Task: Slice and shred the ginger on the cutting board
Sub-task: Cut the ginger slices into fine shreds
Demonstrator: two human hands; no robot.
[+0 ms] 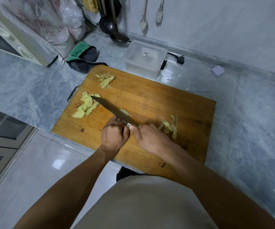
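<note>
A wooden cutting board (pixel 158 96) lies on the marble counter. My right hand (pixel 150 138) grips the handle of a cleaver (pixel 112 109), whose blade slants toward the far left with a bit of ginger stuck on its flat. My left hand (pixel 113 134) sits against the near side of the blade, fingers curled; what is under them is hidden. Pale ginger slices (pixel 86 104) lie in a pile by the blade tip. A small heap of ginger shreds (pixel 106 80) sits at the board's far left. Ginger peel scraps (pixel 170 126) lie just right of my right hand.
A clear lidded plastic box (pixel 144 55) stands behind the board, with a green and grey cloth (pixel 82 57) to its left. A microwave (pixel 13 38) fills the far left. Ladles (pixel 107 23) hang on the wall. A black plug (pixel 180 59) lies right of the box.
</note>
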